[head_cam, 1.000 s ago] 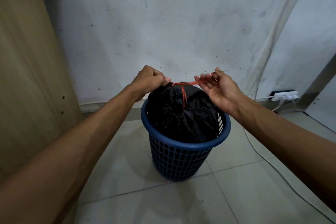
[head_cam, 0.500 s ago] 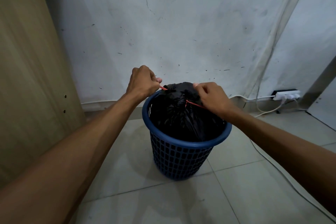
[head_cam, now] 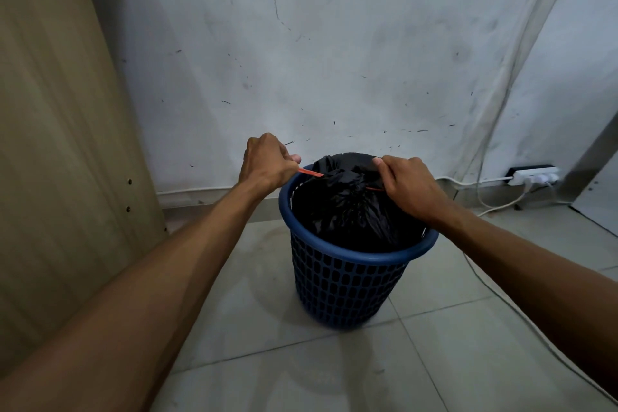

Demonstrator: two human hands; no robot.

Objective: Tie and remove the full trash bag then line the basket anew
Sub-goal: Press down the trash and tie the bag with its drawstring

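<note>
I see the black plastic trash bag (head_cam: 347, 207) sitting inside the round blue plastic lattice basket (head_cam: 344, 281), its neck gathered into a bunch at the top. My left hand (head_cam: 266, 162) is clenched round one end of the thin red drawstring (head_cam: 311, 172), which runs taut to the gathered neck. My right hand (head_cam: 409, 186) grips the other red end beside the bunch. Basket stands on pale floor tiles (head_cam: 468, 361) near a scuffed white wall (head_cam: 334, 60); white power strip (head_cam: 533, 176) at right
</note>
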